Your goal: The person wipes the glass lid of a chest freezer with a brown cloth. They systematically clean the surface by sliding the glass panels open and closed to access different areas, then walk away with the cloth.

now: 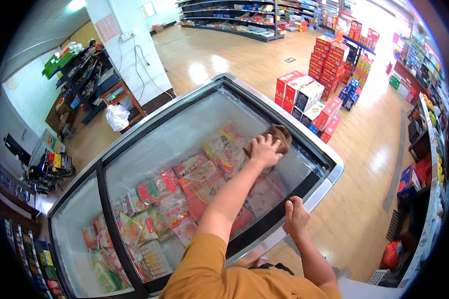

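My left hand (266, 151) presses a bunched brown cloth (280, 137) onto the glass lid (164, 138) of a chest freezer, near the lid's far right side. The fingers are spread over the cloth. At the freezer's near edge, my right hand (298, 216) is curled beside the metal rim (323, 188); whether it grips anything is hard to tell. Under the misted glass lie several bags of frozen food (205, 179), mostly red, white and yellow. A black frame bar (110, 216) divides the lid into two panes.
Stacked red cartons (325, 61) and boxed goods (301, 93) stand on the wooden floor beyond the freezer. A white pillar (134, 48) and a wooden cabinet (125, 99) with a white plastic bag (117, 117) are at the far left. Shelving (426, 149) runs along the right.
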`<action>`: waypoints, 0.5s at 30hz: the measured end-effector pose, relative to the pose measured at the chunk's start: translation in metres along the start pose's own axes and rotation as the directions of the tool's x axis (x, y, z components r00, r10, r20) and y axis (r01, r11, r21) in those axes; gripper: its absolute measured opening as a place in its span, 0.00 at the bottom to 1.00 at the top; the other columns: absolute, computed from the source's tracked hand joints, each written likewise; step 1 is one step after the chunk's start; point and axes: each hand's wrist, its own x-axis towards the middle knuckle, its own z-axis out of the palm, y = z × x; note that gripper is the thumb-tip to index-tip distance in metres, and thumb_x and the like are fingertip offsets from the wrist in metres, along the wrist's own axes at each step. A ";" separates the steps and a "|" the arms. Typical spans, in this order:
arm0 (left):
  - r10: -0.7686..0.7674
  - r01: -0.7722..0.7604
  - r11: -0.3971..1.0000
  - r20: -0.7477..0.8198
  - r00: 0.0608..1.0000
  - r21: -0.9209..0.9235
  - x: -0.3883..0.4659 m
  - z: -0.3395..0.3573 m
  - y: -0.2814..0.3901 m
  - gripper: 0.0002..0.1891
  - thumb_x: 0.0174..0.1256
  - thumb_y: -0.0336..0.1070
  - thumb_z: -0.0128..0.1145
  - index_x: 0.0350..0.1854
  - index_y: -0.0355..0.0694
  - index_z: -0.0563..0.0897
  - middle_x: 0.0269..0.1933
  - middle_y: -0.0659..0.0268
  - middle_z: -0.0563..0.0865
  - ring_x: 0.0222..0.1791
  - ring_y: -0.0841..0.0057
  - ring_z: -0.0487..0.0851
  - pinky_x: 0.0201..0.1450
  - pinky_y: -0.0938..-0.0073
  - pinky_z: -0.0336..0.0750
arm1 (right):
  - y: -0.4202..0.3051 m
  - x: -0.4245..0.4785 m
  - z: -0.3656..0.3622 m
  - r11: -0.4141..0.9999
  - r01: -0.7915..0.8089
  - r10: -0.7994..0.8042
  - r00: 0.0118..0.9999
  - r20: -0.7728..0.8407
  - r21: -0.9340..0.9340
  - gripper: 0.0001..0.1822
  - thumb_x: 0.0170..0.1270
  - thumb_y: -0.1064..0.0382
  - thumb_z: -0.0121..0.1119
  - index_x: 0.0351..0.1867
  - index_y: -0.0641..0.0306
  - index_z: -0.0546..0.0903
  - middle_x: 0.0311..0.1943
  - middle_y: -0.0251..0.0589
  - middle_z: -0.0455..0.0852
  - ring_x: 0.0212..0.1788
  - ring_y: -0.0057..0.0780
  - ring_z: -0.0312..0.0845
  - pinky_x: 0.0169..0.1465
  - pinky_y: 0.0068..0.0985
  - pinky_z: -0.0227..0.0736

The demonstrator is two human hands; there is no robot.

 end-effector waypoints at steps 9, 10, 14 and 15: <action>0.389 -0.385 0.911 -0.002 0.921 -0.150 -0.082 -0.012 0.060 0.28 0.59 0.59 0.50 0.62 0.57 0.72 0.66 0.57 0.67 0.63 0.51 0.63 0.60 0.46 0.58 | -0.003 0.002 0.001 0.999 -0.003 0.005 1.000 -0.031 0.052 0.13 0.67 0.52 0.48 0.44 0.58 0.71 0.22 0.44 0.80 0.26 0.47 0.79 0.28 0.40 0.69; 0.405 -0.406 0.902 -0.041 0.913 -0.144 -0.098 -0.012 0.059 0.27 0.58 0.57 0.53 0.60 0.56 0.74 0.66 0.56 0.68 0.63 0.51 0.63 0.59 0.47 0.59 | -0.004 0.004 0.000 0.996 0.004 0.000 0.999 -0.044 0.088 0.13 0.67 0.53 0.48 0.44 0.59 0.71 0.22 0.44 0.80 0.26 0.47 0.79 0.28 0.40 0.69; 0.358 -0.366 0.915 -0.076 0.931 -0.168 -0.170 -0.028 0.050 0.26 0.55 0.52 0.58 0.58 0.54 0.76 0.64 0.56 0.69 0.62 0.51 0.64 0.60 0.49 0.58 | 0.000 0.002 0.001 0.994 0.018 -0.012 0.998 -0.057 0.110 0.15 0.67 0.55 0.49 0.47 0.61 0.69 0.23 0.44 0.81 0.27 0.47 0.79 0.30 0.40 0.70; 0.351 -0.360 0.914 -0.080 0.933 -0.184 -0.190 -0.033 0.046 0.26 0.54 0.51 0.59 0.57 0.54 0.76 0.64 0.56 0.70 0.62 0.51 0.64 0.60 0.50 0.58 | 0.000 0.002 0.001 0.996 0.020 -0.015 0.999 -0.047 0.090 0.15 0.67 0.55 0.48 0.48 0.62 0.69 0.24 0.44 0.81 0.28 0.47 0.79 0.30 0.40 0.70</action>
